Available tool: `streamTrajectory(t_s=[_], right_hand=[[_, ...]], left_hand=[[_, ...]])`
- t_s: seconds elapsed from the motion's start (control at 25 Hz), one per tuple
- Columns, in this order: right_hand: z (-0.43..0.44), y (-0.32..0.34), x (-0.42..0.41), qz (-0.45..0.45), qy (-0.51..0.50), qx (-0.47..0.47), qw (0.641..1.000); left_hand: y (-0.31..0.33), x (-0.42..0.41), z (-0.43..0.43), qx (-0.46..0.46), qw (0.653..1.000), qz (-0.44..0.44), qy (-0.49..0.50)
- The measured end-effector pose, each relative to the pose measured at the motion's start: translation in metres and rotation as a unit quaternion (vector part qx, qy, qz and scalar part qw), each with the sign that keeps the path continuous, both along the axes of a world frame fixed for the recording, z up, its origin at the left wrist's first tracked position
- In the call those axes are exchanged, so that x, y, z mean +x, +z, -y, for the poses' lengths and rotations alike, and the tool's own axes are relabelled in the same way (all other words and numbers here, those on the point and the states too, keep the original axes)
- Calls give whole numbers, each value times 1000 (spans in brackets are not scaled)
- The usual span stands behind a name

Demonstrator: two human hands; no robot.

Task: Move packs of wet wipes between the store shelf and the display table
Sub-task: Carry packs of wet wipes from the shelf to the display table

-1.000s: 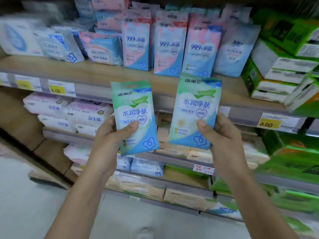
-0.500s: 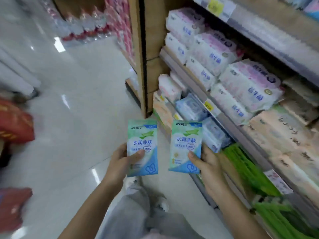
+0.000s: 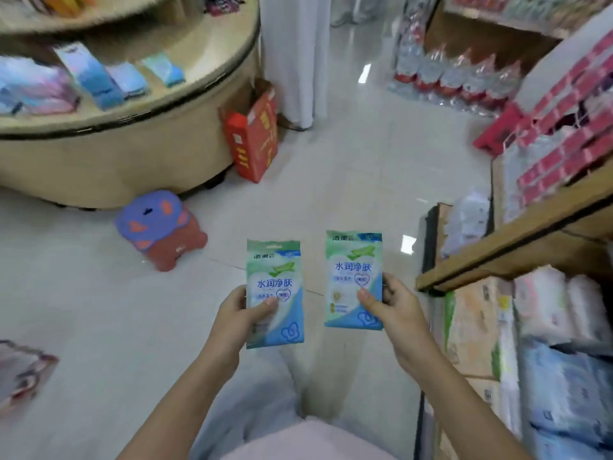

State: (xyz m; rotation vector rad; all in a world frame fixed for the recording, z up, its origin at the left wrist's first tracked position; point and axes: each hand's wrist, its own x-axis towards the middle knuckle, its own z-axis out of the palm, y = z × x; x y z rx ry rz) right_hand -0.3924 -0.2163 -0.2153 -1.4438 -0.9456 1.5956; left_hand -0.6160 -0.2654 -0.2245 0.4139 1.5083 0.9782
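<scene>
While thumbs press fronts | left hand (image 3: pixel 232 317) fingers grip left pack (image 3: pixel 273 277) | right hand (image 3: pixel 394 303) fingers grip right pack (image 3: pixel 353 260)

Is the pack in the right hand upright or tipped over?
Upright: the right hand holds the pack near its bottom, print right way up.

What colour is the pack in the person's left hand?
The left pack is green above, blue below, with a white middle; head view shows it.
</scene>
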Motion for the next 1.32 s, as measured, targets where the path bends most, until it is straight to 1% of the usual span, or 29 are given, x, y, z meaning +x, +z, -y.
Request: streamTrajectory(t_s=[0.08,0.24,0.36,0.48,0.56,0.72,0.84,1.0,1.16,1.32], right_hand=[[-40,-4,-35,4,37,-11,999],[-116,-9,-100,9,91,-30,995],[-166,-9,-135,9,124,-50,991],[-225,-16,-163,11,145,-64,987],[-270,-23,-183,12,156,-72,985],[-387,-33,-232,19,209,-67,975],[-479,-24,-277,30,262,-49,963],[-575,-8,-353,16,327,-29,945],[-630,-19,-431,0,355,-65,932],[-672,-40,-508,-6,347,-112,931]], left_hand=[[-3,-33,-28,1,999,-4,42],[3,-106,-99,18,996,-17,91],[16,-152,-154,45,991,-28,119],[18,-189,-215,51,987,-35,151],[11,-207,-257,47,983,-32,176],[-8,-240,-350,31,974,-21,224],[-19,-257,-407,3,963,-5,270],[-36,-285,-465,-24,950,24,312],[-47,-338,-519,-27,937,53,345],[-71,-425,-579,-14,937,69,341]])
